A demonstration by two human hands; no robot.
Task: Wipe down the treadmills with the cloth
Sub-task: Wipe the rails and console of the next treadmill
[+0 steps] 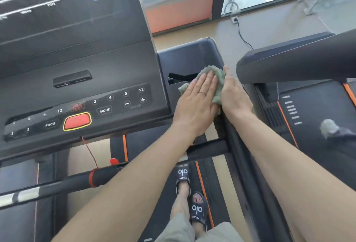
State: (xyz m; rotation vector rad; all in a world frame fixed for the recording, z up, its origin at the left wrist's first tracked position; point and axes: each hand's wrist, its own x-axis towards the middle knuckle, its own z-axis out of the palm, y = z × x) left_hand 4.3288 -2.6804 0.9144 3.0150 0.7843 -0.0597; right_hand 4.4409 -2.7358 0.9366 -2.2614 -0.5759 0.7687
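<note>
Wiping the dark grey plastic side tray of the black treadmill console, just right of its button panel. Crumpled pale green terry cloth lies on the tray, bunched, not spread.

Left hand: flat, fingers straight and together, palm pressing down on the cloth; thin ring on one finger. Not gripping. Right hand: on edge along the tray's right rim, fingers straight, touching the cloth's right side, thumb side up. Looks open too; underside fingers hidden, so whether any curl under the rim I cannot tell.

Slot-shaped recess in the tray sits just left of the cloth, partly covered by it.

Doing it well, as a judgement: keep the flat palm, even pressure, and sweep the cloth in overlapping passes from the tray's far wall toward the near edge. The cloth is wadded, so little of it touches the surface; flattening it would cover more. The recess and the raised rim corners likely need a fingertip pushed in through the cloth. The right hand can steady the rim and stop the cloth sliding off the right side into the gap toward the neighbouring black treadmill.

Avoid dragging left onto the red stop button and speed keys. Tray only seems partly done; console face and handlebars presumably remain.
</note>
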